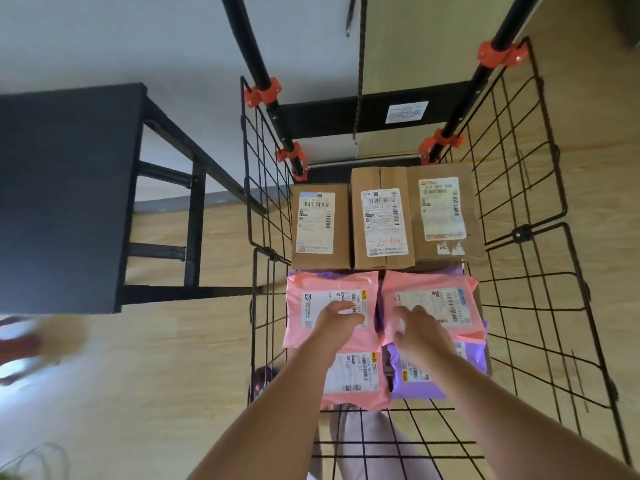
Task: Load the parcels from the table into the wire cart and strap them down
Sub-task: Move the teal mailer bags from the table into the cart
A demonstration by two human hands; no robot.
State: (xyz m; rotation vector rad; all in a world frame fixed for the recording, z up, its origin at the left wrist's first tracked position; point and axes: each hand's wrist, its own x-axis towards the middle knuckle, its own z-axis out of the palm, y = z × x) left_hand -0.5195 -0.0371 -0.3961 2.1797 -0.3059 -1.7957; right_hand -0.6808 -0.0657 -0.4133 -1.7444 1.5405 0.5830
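Neither grip closes: your left hand point(341, 318) and right hand point(417, 329) lie flat on pink plastic mailers point(329, 306) in the black wire cart point(540, 271); black worktop point(65, 195) bare, strapping remains.

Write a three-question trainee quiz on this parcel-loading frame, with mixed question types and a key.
1. How many cardboard boxes stand in the row at the far end of the wire cart?
2. True or false: the black table holds a stack of parcels.
3. The left hand rests on a mailer bag of which colour? A) purple B) pink C) grey

Key: 1. Three. 2. False, no parcels show on its visible top. 3. B, the left pink mailer; the right hand is on the pink mailer beside it.
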